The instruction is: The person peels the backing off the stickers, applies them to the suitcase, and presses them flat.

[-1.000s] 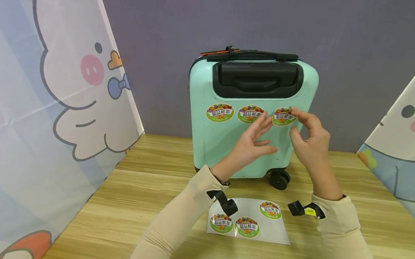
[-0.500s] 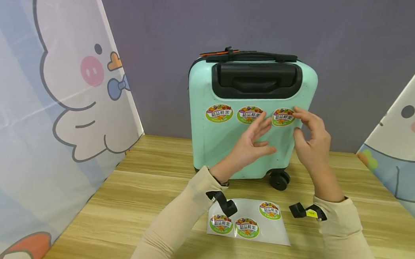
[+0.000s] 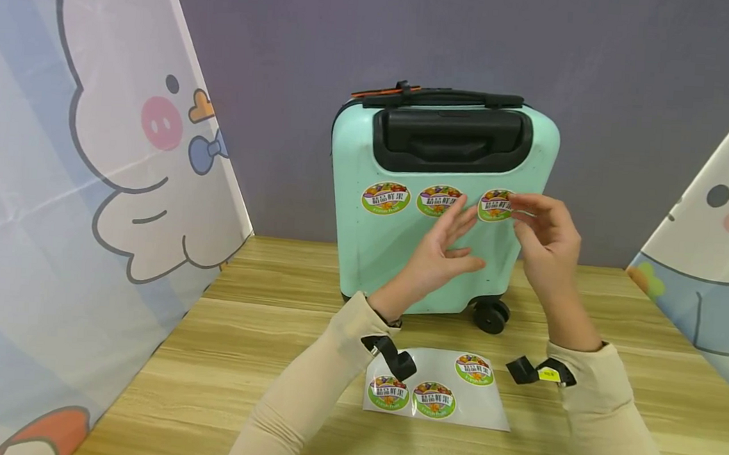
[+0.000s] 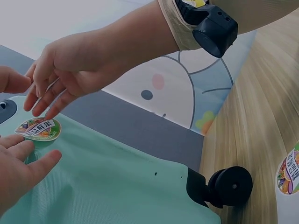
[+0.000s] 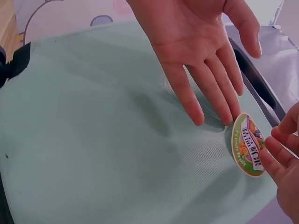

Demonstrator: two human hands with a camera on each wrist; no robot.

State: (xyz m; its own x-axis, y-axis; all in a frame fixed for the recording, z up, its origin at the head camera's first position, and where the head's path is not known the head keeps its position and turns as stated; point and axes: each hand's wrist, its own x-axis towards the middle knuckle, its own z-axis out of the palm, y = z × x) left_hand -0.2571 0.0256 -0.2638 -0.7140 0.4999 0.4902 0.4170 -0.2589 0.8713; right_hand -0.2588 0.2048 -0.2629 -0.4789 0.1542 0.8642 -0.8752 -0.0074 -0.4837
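The rightmost sticker [image 3: 493, 206] lies high on the suitcase [image 3: 394, 250]. Left hand [image 3: 433, 259] spread, right hand [image 3: 551, 249] loosely bent with thumb apart, I flank both edges, presumably so it sits level.

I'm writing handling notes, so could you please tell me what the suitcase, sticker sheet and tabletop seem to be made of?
Suitcase: probably hard plastic, low-sheen, as its rigid, finely textured mint shell suggests.
Sticker sheet: likely coated paper or film, judging by its glossy highlights.
Tabletop: streaky, satin wood grain; real wood or laminate, I can't tell.
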